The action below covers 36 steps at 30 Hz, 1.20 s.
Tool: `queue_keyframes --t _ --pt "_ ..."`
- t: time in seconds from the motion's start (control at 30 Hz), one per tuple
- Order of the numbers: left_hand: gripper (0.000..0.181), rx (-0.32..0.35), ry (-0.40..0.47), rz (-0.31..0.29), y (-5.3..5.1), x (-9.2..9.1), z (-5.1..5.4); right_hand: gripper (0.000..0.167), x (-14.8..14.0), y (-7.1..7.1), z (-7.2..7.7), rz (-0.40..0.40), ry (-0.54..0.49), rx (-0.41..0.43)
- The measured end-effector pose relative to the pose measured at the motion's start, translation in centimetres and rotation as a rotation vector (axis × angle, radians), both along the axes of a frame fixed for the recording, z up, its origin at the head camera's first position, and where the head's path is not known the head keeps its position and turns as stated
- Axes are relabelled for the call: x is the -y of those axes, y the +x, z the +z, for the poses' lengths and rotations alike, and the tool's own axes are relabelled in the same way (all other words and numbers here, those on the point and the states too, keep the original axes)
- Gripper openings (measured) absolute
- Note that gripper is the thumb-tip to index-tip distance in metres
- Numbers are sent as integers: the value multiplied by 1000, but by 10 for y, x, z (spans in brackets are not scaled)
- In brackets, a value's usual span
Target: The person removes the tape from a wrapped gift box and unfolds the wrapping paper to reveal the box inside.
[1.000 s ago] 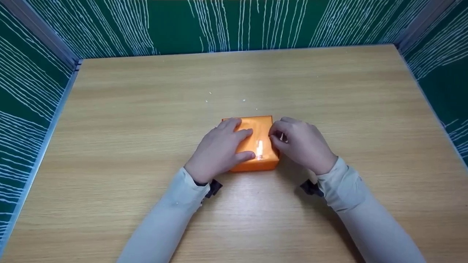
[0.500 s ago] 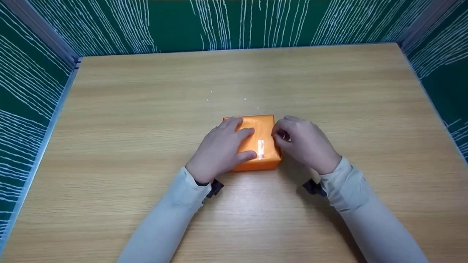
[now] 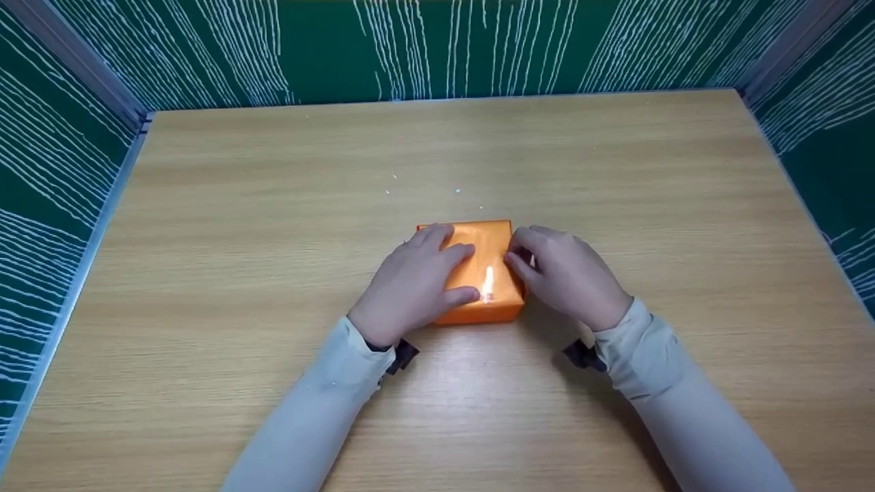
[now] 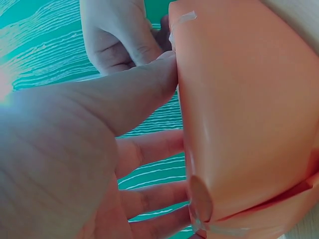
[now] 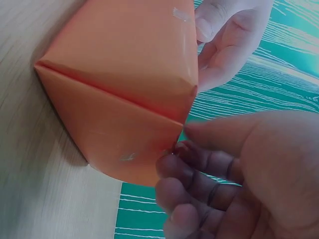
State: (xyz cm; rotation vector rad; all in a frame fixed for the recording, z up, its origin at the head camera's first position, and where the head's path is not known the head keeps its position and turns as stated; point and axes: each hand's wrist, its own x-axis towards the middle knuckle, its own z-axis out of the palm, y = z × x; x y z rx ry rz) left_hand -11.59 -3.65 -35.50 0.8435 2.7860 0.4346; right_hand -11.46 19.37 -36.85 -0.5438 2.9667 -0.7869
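A box wrapped in glossy orange paper [image 3: 489, 246] lies on the table in the head view. My left hand [image 3: 417, 277] rests on its top at the left, fingers spread and straight. At the right edge of the box, my right hand [image 3: 567, 277] has its fingers curled, with thumb and forefinger pinching the edge of the wrapping paper [image 5: 144, 102]. The right wrist view shows a folded end with a slanting crease and a bit of clear tape [image 5: 127, 157]. More tape [image 4: 187, 17] shows near the box's edge in the left wrist view.
The wood-grain table [image 3: 273, 225] has a few tiny white scraps [image 3: 457, 191] behind the box. Green panels with white streaks [image 3: 328, 51] stand along the back and both sides.
My right thumb and forefinger shift slightly along the box's right edge, with the thumb now lying a little over the top. My left hand stays in place on the box.
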Motion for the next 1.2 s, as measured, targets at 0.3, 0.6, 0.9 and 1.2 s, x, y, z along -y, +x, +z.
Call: queue_keyframes --t 0.3,0.6,0.9,1.2 --pt "61 -23 25 -16 -2 0 0 4 0 -1 0 -8 -37 -36" --pt "65 12 0 -1 -3 3 -2 5 2 -2 2 -10 -44 -3" --pt "65 20 -15 -3 0 1 0 14 0 1 0 16 21 -5" --pt "62 -19 22 -19 -1 1 -1 20 -5 2 1 67 58 -60"
